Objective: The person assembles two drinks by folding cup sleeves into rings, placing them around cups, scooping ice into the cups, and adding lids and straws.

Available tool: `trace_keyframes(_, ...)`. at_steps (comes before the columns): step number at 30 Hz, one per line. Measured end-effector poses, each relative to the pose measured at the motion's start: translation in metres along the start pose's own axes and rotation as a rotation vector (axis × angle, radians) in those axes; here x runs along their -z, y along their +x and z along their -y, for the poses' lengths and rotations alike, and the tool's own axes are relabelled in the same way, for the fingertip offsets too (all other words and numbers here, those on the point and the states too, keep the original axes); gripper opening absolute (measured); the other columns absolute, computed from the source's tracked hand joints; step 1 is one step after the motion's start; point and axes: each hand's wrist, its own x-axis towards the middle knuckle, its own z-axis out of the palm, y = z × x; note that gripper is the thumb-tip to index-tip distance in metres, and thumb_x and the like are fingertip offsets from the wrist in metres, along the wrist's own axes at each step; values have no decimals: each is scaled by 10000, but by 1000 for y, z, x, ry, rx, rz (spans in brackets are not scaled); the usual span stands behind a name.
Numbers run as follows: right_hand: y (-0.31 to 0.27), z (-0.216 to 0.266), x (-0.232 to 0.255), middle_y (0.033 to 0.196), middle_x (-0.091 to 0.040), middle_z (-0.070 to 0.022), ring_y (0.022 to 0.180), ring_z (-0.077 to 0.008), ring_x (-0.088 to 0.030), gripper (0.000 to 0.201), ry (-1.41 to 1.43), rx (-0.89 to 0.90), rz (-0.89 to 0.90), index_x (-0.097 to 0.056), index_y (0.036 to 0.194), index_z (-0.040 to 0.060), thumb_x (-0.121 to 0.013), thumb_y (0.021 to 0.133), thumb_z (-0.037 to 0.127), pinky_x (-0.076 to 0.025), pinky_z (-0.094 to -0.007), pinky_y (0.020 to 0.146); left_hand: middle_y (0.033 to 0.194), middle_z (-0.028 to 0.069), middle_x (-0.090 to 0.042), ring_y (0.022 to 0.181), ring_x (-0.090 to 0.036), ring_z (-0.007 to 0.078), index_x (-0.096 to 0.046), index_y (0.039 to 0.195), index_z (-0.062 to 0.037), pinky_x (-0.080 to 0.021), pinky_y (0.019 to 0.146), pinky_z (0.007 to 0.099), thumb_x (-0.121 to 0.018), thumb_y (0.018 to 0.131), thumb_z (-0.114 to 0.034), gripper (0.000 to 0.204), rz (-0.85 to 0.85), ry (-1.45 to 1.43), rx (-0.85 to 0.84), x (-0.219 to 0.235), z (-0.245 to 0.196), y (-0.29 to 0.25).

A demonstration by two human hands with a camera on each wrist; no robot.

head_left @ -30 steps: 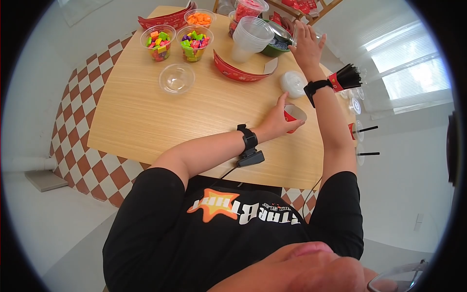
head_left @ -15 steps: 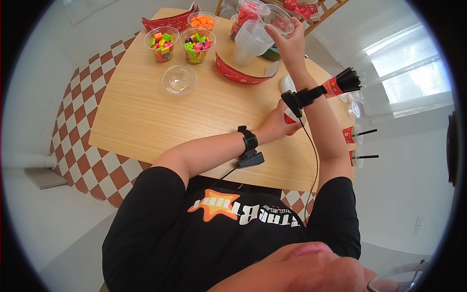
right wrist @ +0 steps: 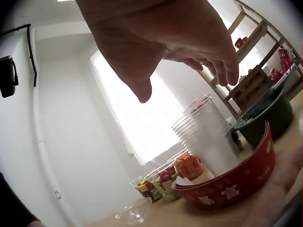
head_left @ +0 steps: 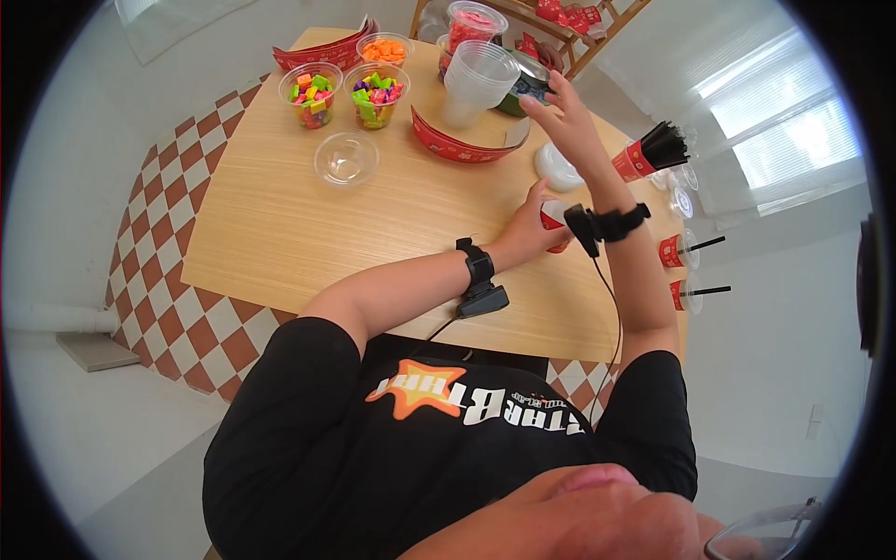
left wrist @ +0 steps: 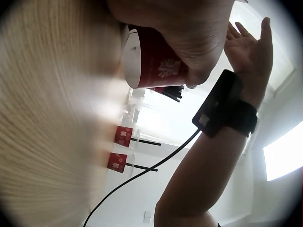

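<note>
A red paper cup sleeve (left wrist: 158, 61) with a white inside stands on the table near its right part. My left hand (head_left: 530, 233) grips its side, thumb and fingers around it. Farther up, my right hand (head_left: 567, 121) is raised over the table with fingers spread and nothing in it. Just below that hand lies a stack of white lids (head_left: 554, 166). To its left rises a stack of clear plastic cups (head_left: 476, 89), behind a curved red paper band stack (right wrist: 227, 189). A green bowl (head_left: 523, 93) sits behind the right fingertips.
Cups of colourful pieces (head_left: 313, 98) and orange pieces (head_left: 385, 49) stand at the back left, near a clear dome-shaped container (head_left: 346, 161). A tub of pink pieces (head_left: 474, 28) is behind the cup stack. Black straws (head_left: 665, 147) and two red-sleeved cups (head_left: 672, 250) line the right edge.
My right hand brought a clear round plastic piece left over the cup stack, let it go, and has drawn back right and nearer. The left hand keeps its grip on the sleeve.
</note>
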Motion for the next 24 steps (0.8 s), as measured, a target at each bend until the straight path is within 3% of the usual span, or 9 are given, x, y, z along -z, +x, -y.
trace_keyframes(5,-100,-16,46,1486,-385,-297,1329,-343,-478,828,210,-232,-5,-295,1502,-29,-658,928,446,-402,-429,1075,1339,165,-520,1237,-528,244,-108,1515,22,-422,1053,370,-805,832,-263,1016,-1,-152,-32,-1,-14,-4)
trace_keyframes(7,-135,-29,52,1467,-437,-228,1301,-306,-509,717,249,-353,-23,-335,1494,4,-570,985,451,-453,-414,1022,1341,163,-518,1245,-519,238,-97,1523,7,-407,1069,374,-804,832,-250,1021,49,-167,-75,0,-22,-6)
trace_keyframes(10,-177,-20,58,1405,-508,-165,1219,-260,-571,652,422,-564,-13,-369,1480,10,-469,1029,470,-484,-361,977,1348,166,-512,1257,-513,242,-100,1533,-13,-398,1082,382,-812,818,-229,1032,134,-102,-184,1,-37,-13)
trace_keyframes(14,-215,-2,58,1334,-558,-129,1132,-212,-610,626,795,-586,-45,-421,1449,0,-389,1051,484,-483,-326,963,1381,173,-496,1276,-504,272,-125,1546,-46,-379,1101,394,-833,780,-195,1054,325,139,-511,1,-63,-19)
trace_keyframes(17,-236,1,58,1308,-578,-121,1079,-194,-630,550,900,-401,-27,-462,1416,-15,-418,1063,404,-473,-311,968,1418,171,-481,1285,-498,310,-187,1546,-66,-367,1105,412,-832,774,-241,1022,407,277,-683,7,-78,-31)
trace_keyframes(19,-246,14,59,1311,-573,-130,1132,-225,-610,518,684,-152,-125,-492,1389,-25,-559,1015,326,-465,-329,990,1400,171,-503,1277,-500,319,-316,1512,-56,-378,1091,424,-799,797,-299,896,379,495,-710,14,-109,-42)
trace_keyframes(20,-250,19,59,1311,-573,-130,1132,-225,-610,518,695,-151,-125,-492,1389,-25,-559,1015,326,-465,-329,990,1400,171,-503,1277,-500,319,-316,1512,-56,-378,1091,424,-799,797,-299,896,381,504,-704,18,-114,-44)
trace_keyframes(22,-256,28,59,1319,-564,-145,1193,-250,-572,597,435,112,-259,-493,1388,-24,-717,905,247,-446,-350,1022,1372,180,-526,1275,-492,325,-457,1438,-37,-381,1083,430,-771,811,-334,761,421,521,-643,25,-122,-46)
trace_keyframes(24,-263,33,61,1321,-558,-150,1217,-256,-553,653,401,120,-241,-493,1391,-17,-760,856,246,-437,-356,1032,1357,186,-536,1273,-490,325,-491,1410,-32,-381,1079,426,-771,810,-318,721,440,531,-553,28,-135,-51)
